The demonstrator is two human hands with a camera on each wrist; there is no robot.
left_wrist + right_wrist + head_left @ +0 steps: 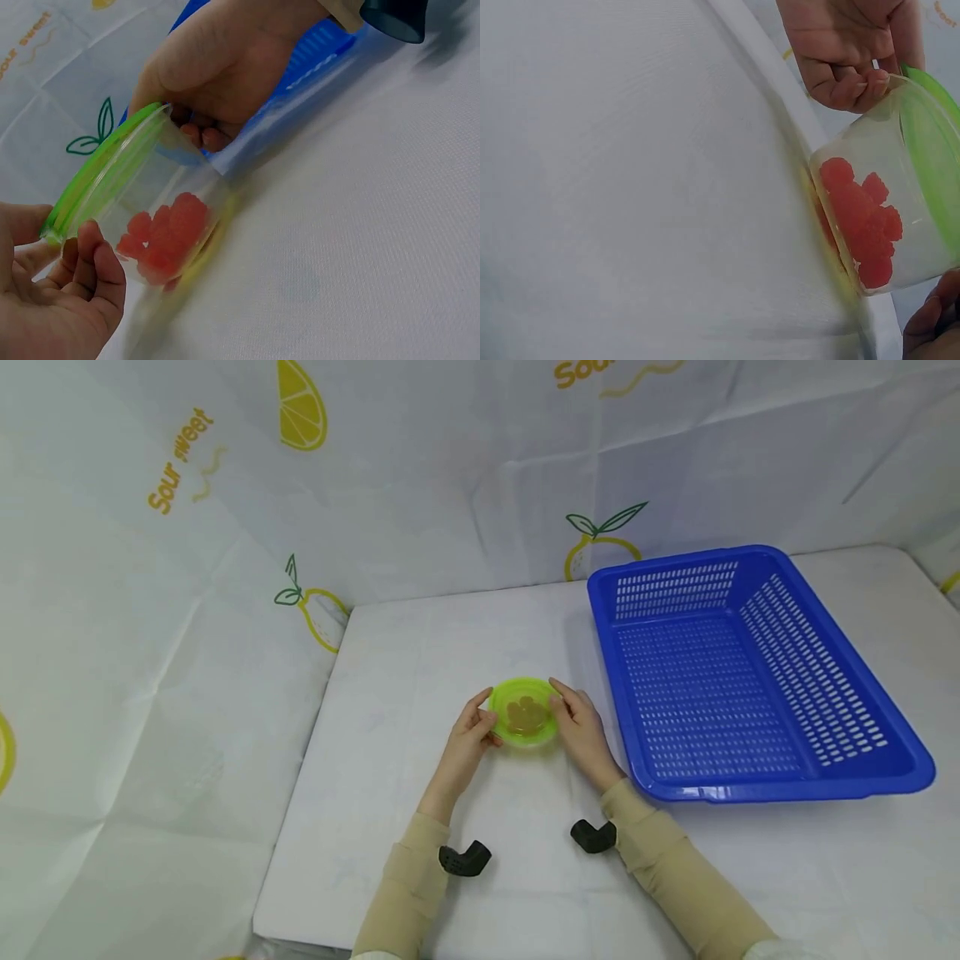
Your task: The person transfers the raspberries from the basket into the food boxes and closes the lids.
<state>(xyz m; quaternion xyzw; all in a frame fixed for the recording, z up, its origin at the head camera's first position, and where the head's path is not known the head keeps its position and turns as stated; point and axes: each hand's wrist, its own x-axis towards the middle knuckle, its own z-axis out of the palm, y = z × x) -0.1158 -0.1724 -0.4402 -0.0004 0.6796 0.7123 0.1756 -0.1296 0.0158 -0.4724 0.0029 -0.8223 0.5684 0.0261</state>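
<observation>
A round clear plastic container [187, 161] with a green lid [527, 687] holds several red raspberry-like pieces [171, 236]. In the head view it is above the white table, between both hands. My left hand [467, 739] grips the lid's rim on the left side, thumb on top and fingers curled beneath. On the opposite side my right hand [582, 733] pinches the rim, thumb on the lid. In the right wrist view, the red pieces [859, 221] lie against the container's bottom. The lid sits on the container; whether it is sealed I cannot tell.
A large blue plastic basket [611, 693] with slotted walls stands on the table to the right, close to my right forearm. Black wrist devices [465, 858] show at both sleeves. White lemon-printed cloth [450, 485] hangs behind the white table [420, 668].
</observation>
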